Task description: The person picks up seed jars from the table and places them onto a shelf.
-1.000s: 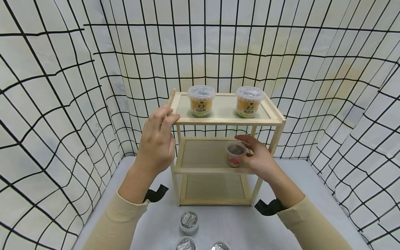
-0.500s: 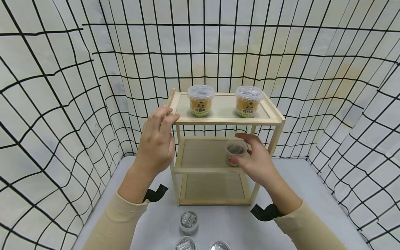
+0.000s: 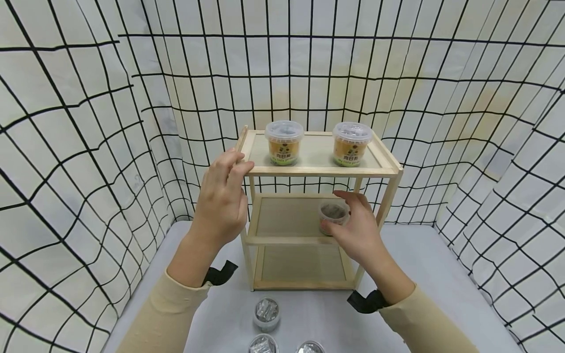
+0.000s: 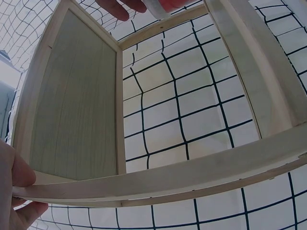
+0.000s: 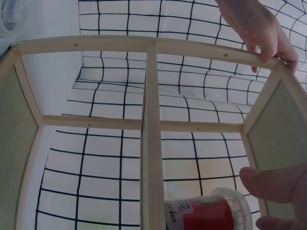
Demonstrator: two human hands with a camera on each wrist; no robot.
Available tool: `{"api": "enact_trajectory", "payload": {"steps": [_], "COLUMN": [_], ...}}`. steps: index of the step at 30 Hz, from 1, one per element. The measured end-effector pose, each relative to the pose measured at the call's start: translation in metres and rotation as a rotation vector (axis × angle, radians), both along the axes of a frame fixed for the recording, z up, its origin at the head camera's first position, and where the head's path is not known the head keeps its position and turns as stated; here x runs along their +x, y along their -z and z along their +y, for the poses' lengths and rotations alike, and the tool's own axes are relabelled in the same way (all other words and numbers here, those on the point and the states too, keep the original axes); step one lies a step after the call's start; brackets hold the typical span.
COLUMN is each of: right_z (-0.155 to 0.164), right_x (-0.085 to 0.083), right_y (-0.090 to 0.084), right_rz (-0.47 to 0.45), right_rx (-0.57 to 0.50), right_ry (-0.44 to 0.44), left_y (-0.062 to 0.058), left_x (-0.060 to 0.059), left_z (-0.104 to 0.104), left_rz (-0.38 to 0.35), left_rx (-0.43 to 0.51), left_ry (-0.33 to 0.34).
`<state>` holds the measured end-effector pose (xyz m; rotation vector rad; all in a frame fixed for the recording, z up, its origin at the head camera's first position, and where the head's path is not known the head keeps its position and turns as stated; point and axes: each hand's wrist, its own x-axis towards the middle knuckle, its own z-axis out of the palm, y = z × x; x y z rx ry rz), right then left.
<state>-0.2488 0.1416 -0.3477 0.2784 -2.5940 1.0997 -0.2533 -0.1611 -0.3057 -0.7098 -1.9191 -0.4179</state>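
Curled fingers and thumb of the right hand (image 3: 357,230) close round the small red-labelled tub (image 3: 333,215) on the middle tier, clamped on its side wall, while the left hand (image 3: 220,201) pinches the front left corner of the top tier, thumb under the rail and fingers over it, which looks like a bracing hold so the light frame does not shift as the other hand works inside it; the wooden three-tier shelf (image 3: 318,171) stands on the grey table (image 3: 419,260) with its open front toward the person, so both hands can reach in from the near side, and the black-gridded white cloth (image 3: 88,122) hangs behind and to both sides; on the top tier two orange-labelled tubs, the left orange tub (image 3: 284,142) and the right orange tub (image 3: 352,143), stand upright and well apart toward the back, each with a clear lid, leaving the front rail free for the bracing fingers; the red-labelled tub sits upright toward the right end of the middle tier, near the right front post, and in the right wrist view its label (image 5: 206,215) shows below the thumb (image 5: 273,184), though whether its base rests on the board or is just lifted I cannot tell; on the table before the shelf three small clear pots, the nearest to the shelf being the foil-filled pot (image 3: 267,314), stand close together, apart from both hands
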Motion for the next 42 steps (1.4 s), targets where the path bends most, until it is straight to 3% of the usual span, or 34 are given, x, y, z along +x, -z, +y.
{"api": "enact_trajectory", "payload": {"steps": [9, 18, 30, 42], "right_z": [0.002, 0.002, 0.008, 0.017], "right_x": [-0.005, -0.011, -0.01, -0.01], "right_y": [0.001, -0.001, -0.007, -0.012], "right_rz": [0.027, -0.059, -0.097, -0.16], "right_rx": [0.012, -0.018, 0.01, 0.039], "right_ry": [0.02, 0.011, -0.022, -0.105], "left_y": [0.0, 0.001, 0.002, 0.002], "left_x": [0.0, 0.0, -0.001, -0.003], "left_z": [0.0, 0.0, 0.0, 0.0], "left_rz": [-0.01, -0.017, -0.015, -0.014], "left_rx": [-0.003, -0.004, -0.002, -0.002], "left_ry": [-0.002, -0.004, -0.006, -0.009]}}
